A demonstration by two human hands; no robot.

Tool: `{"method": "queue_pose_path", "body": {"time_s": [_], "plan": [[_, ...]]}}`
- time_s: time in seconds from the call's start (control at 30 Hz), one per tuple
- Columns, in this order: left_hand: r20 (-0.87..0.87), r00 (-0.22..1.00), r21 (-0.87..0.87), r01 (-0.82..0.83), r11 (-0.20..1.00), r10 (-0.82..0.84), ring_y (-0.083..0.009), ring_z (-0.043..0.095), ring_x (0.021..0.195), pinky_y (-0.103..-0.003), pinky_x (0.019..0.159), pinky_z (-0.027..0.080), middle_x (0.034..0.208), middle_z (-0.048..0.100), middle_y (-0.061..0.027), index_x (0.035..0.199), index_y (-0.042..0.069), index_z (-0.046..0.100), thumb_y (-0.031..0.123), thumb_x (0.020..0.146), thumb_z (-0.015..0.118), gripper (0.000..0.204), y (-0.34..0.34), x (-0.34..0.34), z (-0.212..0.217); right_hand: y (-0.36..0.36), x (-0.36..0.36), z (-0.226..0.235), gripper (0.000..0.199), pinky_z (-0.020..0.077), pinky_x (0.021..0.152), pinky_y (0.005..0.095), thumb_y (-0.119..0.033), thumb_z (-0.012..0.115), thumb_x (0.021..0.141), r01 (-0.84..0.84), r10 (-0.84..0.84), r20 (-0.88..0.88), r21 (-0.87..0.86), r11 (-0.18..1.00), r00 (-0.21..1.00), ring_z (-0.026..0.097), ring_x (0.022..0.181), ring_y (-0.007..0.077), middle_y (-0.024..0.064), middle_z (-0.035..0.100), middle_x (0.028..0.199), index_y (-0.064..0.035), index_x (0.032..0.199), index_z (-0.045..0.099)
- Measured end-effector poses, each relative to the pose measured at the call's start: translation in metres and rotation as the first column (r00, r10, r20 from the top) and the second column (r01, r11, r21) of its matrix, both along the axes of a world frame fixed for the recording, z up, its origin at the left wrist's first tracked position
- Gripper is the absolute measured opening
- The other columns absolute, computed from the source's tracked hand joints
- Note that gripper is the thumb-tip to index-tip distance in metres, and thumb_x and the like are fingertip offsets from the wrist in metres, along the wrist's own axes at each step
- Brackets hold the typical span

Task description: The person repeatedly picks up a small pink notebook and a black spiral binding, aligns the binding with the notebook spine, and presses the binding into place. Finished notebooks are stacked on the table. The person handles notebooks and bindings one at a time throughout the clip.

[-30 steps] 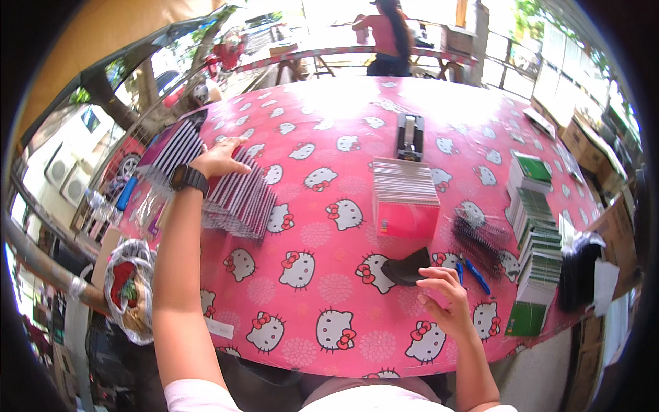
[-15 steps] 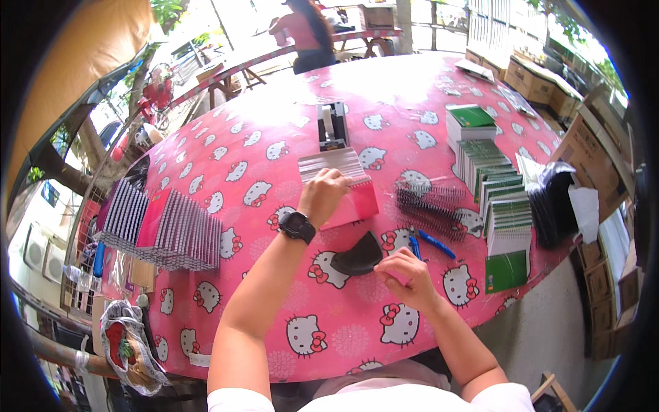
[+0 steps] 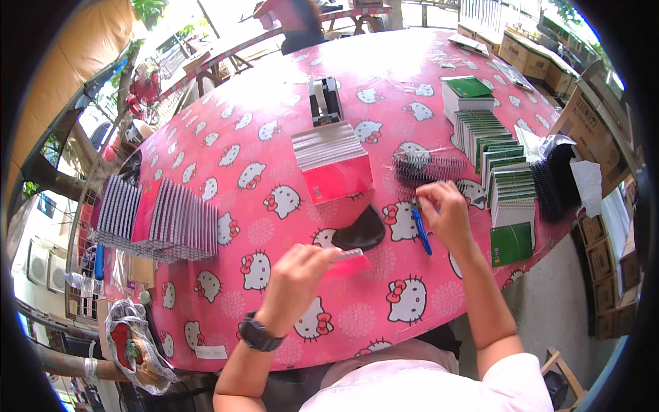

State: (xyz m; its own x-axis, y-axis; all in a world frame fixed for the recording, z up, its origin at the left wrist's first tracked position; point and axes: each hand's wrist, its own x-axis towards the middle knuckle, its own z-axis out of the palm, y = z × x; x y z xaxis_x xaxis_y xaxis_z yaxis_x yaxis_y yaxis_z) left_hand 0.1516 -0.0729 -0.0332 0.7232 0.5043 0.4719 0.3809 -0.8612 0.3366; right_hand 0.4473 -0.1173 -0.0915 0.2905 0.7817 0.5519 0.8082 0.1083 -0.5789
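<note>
Left hand (image 3: 296,283) pinches pink notebook (image 3: 353,264) by one end, just before black pad (image 3: 362,231). Right hand (image 3: 447,214), fingers bunched beside loose coils (image 3: 429,167); grip unclear. Left stack (image 3: 184,223) looks coil-bound; centre stack (image 3: 336,177) seemingly unbound.

Bright daylight, pink-covered table (image 3: 357,302), grey floor (image 3: 559,278)

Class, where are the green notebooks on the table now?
In the head view, the green notebooks line the right side of the table, between the loose dark coils and a black bundle further right.
</note>
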Motion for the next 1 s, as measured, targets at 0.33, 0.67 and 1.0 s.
{"method": "queue_pose_path", "body": {"time_s": [0.33,0.67,1.0], "plan": [[0.112,0.99,0.134,-0.095,0.986,0.081,-0.0206,0.059,0.079,-0.033,0.072,0.048,0.088,0.061,-0.0035,0.114,0.008,0.066,-0.003,0.074,0.061,0.042,-0.023,0.01,-0.043,0.03,0.018,0.001,0.02,0.0483,0.08,0.0398,-0.017,0.07,0.079,0.053,-0.023,0.185,-0.16,0.986,0.982,0.058,0.092,0.0328,0.0134,0.06,0.091,-0.0037,0.092,0.064],[0.167,0.98,0.137,-0.136,0.981,0.113,-0.0217,0.06,0.076,-0.034,0.066,0.049,0.084,0.063,-0.0045,0.102,0.008,0.069,0.007,0.078,0.069,0.024,-0.018,0.018,-0.05,-0.013,-0.09,0.012,0.02,0.0498,0.072,0.0401,-0.013,0.059,0.087,-0.209,0.21,-0.009,-0.173,0.963,0.978,0.059,0.089,0.0318,0.0129,0.059,0.092,-0.0037,0.105,0.062],[0.23,0.961,0.068,-0.171,0.983,0.151,-0.0233,0.06,0.072,-0.035,0.065,0.048,0.081,0.063,-0.0056,0.092,0.007,0.068,0.008,0.077,0.07,0.016,-0.014,0.019,-0.052,-0.018,-0.071,0.023,0.025,0.0496,0.071,0.0305,0.002,0.073,0.071,-0.51,0.449,-0.321,-0.134,0.85,0.834,0.06,0.08,0.0203,0.0063,0.058,0.087,-0.0047,0.095,0.066]]}}
